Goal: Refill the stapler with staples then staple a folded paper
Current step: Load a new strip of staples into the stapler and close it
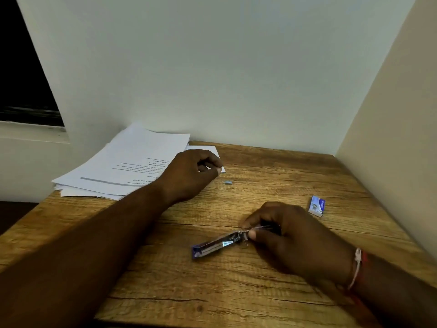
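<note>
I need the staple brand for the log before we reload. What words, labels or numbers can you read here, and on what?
paper stack, top sheet: printed lines and bold headings, upside down to the camera, too blurred to read.
staple box: white lettering on a blue band, too small and blurred to read.
stapler: no text visible.
Nothing can be quoted from this view.
</note>
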A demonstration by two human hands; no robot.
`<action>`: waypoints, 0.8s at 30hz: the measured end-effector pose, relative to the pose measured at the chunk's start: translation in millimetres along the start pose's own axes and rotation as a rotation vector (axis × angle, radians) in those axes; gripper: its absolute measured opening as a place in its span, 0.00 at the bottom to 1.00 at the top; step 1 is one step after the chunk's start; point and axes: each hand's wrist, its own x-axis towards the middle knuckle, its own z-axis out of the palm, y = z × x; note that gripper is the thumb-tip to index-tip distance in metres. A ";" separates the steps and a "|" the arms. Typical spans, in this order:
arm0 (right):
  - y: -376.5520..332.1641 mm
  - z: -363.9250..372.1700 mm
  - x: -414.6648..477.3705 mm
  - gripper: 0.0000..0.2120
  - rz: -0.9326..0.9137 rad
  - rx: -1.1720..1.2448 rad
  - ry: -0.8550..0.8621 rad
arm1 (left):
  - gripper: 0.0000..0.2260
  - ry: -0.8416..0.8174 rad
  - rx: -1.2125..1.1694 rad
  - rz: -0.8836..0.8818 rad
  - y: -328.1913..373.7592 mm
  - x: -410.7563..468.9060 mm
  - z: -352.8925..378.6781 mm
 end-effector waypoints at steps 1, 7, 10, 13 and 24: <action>1.6 -7.1 7.8 0.05 0.029 0.070 -0.012 | 0.04 -0.048 -0.044 0.002 3.4 -0.8 -0.4; 11.5 -29.6 58.1 0.04 0.152 0.423 0.029 | 0.21 -0.352 -0.349 0.017 21.3 -11.8 -2.2; 18.4 -21.0 65.7 0.07 0.202 0.599 0.058 | 0.22 -0.375 -0.106 0.134 28.9 -18.4 -3.9; 28.7 -8.0 66.2 0.10 0.191 0.798 0.059 | 0.16 -0.280 -0.052 0.147 34.1 -20.9 3.2; 47.5 -21.9 65.6 0.15 -0.141 0.818 0.233 | 0.08 -0.022 -0.065 0.459 47.3 -20.7 -7.0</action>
